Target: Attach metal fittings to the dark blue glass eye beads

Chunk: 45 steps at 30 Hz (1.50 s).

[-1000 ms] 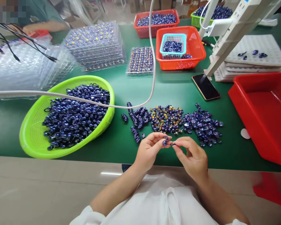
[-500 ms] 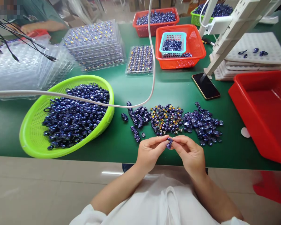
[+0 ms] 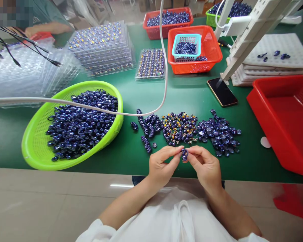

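Note:
Between my two hands, above the table's front edge, is a small shiny dark-blue curved piece (image 3: 184,155). My left hand (image 3: 163,164) pinches its left side with thumb and forefinger. From the right, my right hand (image 3: 205,164) grips the same piece; the fingertips hide part of it. Just beyond my hands lies a mixed pile of blue and yellow-marked pieces (image 3: 179,127). To its left are rows of stacked blue ring-like pieces (image 3: 146,144), and to its right a heap of flat blue pieces (image 3: 218,134).
A green oval basket (image 3: 30,148) full of blue pieces stands left, with a white cable (image 3: 138,114) crossing over it. A red bin (image 3: 270,124) and phone (image 3: 222,91) are on the right. Stacked clear trays (image 3: 101,50) and an orange basket (image 3: 212,50) stand farther back.
The piece between my fingers has turned slightly and now shows more of its rounded surface. My hands stay in nearly the same place.

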Motion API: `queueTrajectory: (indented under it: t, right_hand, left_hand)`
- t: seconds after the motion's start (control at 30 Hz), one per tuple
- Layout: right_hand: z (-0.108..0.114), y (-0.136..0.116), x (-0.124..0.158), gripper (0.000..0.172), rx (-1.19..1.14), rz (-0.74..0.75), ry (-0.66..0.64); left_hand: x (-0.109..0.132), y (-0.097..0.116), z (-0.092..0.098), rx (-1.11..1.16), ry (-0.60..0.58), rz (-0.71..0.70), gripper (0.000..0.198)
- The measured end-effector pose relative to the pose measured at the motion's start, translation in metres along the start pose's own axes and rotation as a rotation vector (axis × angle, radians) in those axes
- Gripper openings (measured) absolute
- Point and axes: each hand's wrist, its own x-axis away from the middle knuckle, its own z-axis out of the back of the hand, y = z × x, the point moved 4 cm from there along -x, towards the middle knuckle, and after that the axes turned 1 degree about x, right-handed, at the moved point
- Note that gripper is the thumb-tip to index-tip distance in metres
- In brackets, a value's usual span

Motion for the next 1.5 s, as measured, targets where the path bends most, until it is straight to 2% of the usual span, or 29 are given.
queueTrajectory:
  t: [0.27, 0.43, 0.57, 0.73, 1.0, 1.27, 1.5]
  right_hand:
    - [0.0, -0.001, 0.002, 0.007, -0.002, 0.045, 0.037]
    - [0.001, -0.001, 0.005, 0.011, 0.056, 0.122, 0.041]
    - [0.003, 0.003, 0.005, 0.017, 0.088, 0.091, 0.017]
    - [0.003, 0.003, 0.005, 0.021, 0.062, 0.038, -0.099]
    - [0.008, -0.004, 0.006, 0.018, 0.211, 0.137, -0.103]
    - [0.003, 0.001, 0.005, 0.014, -0.065, -0.021, -0.175]
    - [-0.002, 0.006, 0.002, 0.013, -0.186, -0.032, -0.178]
  left_hand:
    - [0.003, 0.0, -0.002, 0.044, -0.079, 0.021, 0.026]
    - [0.005, 0.0, -0.002, 0.074, -0.086, 0.026, 0.027]
    - [0.004, 0.003, -0.001, 0.064, -0.098, -0.026, 0.03]
    - [0.0, 0.008, -0.001, 0.078, -0.101, -0.133, 0.034]
    - [0.003, 0.009, -0.002, 0.027, -0.111, -0.19, 0.039]
    - [0.0, 0.017, -0.001, -0.017, -0.159, -0.135, 0.022]
    - [-0.001, 0.019, 0.0, -0.053, -0.127, -0.195, 0.021]
